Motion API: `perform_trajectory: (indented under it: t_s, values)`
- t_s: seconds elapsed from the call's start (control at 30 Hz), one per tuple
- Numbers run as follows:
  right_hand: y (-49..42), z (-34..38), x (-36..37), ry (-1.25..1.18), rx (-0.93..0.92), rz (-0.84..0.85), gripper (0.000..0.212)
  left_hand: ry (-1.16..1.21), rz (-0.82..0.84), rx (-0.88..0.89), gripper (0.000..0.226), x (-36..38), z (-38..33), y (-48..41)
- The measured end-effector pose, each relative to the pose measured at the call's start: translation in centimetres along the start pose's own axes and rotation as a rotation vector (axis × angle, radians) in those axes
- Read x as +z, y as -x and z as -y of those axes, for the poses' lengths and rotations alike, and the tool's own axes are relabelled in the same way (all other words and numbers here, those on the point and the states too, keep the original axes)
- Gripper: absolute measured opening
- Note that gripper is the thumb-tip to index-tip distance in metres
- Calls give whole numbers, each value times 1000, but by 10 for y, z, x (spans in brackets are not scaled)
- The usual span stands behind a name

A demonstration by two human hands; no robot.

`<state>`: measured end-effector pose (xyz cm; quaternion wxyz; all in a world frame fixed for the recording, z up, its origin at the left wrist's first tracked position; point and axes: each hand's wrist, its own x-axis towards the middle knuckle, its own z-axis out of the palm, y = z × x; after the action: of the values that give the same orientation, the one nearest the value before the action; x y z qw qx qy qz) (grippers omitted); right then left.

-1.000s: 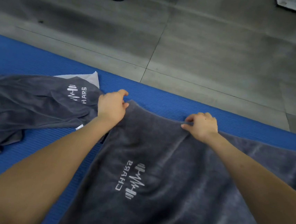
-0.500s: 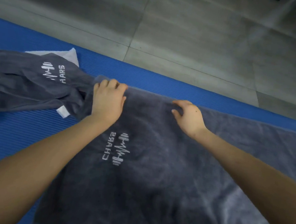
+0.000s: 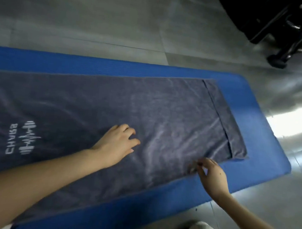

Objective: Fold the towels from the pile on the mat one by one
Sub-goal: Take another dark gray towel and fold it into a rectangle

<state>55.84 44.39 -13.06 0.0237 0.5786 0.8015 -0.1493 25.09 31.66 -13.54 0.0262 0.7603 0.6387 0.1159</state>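
Grey towel (image 3: 164, 115) spread flat along blue mat (image 3: 265, 144), white logo (image 3: 24, 137) toward its left end, left hand (image 3: 116, 144) resting flat on towel with fingers spread, right hand (image 3: 212, 174) pinching towel's near edge, grey floor (image 3: 100, 17) around.

Left hand (image 3: 117, 144) now flat on the towel (image 3: 165, 112), right hand (image 3: 212, 174) at its near edge.

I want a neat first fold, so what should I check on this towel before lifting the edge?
1. The grey towel lies flat on the blue mat: ok.
2. The left hand rests open on it as an anchor: ok.
3. The right hand pinches the near edge: ok, though blurred.
4. The right end is smooth: not ok, a strip looks folded over.
5. The left end is squared: cannot tell, out of frame.
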Motion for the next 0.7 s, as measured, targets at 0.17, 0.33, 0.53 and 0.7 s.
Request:
perform_trajectory:
  t_s: [0.17,0.33,0.53,0.7]
  values:
    - [-6,-92,-16,-114,301,-98,27,-108,114,176,37,-14,-25,-43]
    - [-37,-146,-24,-225,460,-188,33,-210,136,310,35,-24,-46,-107]
    - [-93,-200,-30,-292,629,-180,52,-202,215,393,23,-7,-93,-194]
    - [-128,-213,-30,-291,630,-190,42,-20,444,109,38,49,-171,-245]
